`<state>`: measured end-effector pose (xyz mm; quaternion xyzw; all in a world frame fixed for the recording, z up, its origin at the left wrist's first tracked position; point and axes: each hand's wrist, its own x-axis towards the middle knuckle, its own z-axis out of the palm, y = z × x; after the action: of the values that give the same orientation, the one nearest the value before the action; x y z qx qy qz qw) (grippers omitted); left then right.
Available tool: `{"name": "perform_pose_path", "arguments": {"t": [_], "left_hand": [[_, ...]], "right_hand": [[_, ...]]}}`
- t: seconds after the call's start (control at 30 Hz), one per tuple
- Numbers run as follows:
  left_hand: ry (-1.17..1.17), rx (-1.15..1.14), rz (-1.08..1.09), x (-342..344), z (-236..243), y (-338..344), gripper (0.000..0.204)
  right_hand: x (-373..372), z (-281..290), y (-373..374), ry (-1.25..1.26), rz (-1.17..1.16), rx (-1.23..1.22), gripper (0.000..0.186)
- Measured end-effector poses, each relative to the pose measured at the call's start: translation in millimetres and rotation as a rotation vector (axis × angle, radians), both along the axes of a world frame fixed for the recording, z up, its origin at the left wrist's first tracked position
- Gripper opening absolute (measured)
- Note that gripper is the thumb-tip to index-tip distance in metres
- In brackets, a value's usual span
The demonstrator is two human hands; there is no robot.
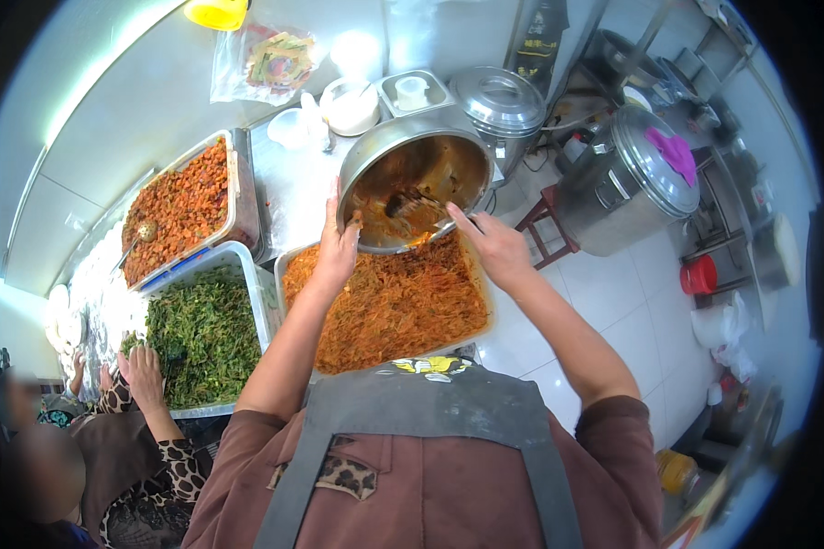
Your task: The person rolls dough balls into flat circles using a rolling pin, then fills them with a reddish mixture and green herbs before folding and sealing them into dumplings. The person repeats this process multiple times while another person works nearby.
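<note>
A large steel mixing bowl (pixel 375 160), tilted toward me and smeared inside with orange-red sauce, is held over a tub of shredded orange-red food (pixel 389 306). My left hand (pixel 337 242) is closed on the bowl's left rim. At the right side, my right hand (pixel 493 245) is closed around the handle of a utensil (pixel 410 199) that reaches into the bowl. Its dark, sauce-covered head rests against the inner wall; its exact kind is hard to make out. Some orange food sits at the bowl's lower lip, just above the tub.
To the left stand a tub of chopped green vegetables (pixel 201 334) and one of diced red food (pixel 178 210) with a ladle (pixel 145 232). Another person's hand (pixel 143 377) is at the greens. Lidded steel pots (pixel 496 101) and a red stool (pixel 547 224) stand at right.
</note>
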<state>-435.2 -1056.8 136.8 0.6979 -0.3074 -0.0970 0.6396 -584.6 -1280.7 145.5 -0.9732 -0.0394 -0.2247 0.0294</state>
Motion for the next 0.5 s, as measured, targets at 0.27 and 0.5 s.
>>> {"name": "perform_pose_path", "arguments": {"t": [0.27,0.5], "left_hand": [[-0.047,0.005,0.058,-8.4,3.7,1.5,0.068],[-0.055,0.012,0.084,-18.3,10.7,-0.4,0.059]], "right_hand": [[-16.8,-7.4,-2.7,0.246,-0.13,0.022,0.071],[-5.4,-15.1,16.0,0.175,-0.179,0.029,0.073]]}}
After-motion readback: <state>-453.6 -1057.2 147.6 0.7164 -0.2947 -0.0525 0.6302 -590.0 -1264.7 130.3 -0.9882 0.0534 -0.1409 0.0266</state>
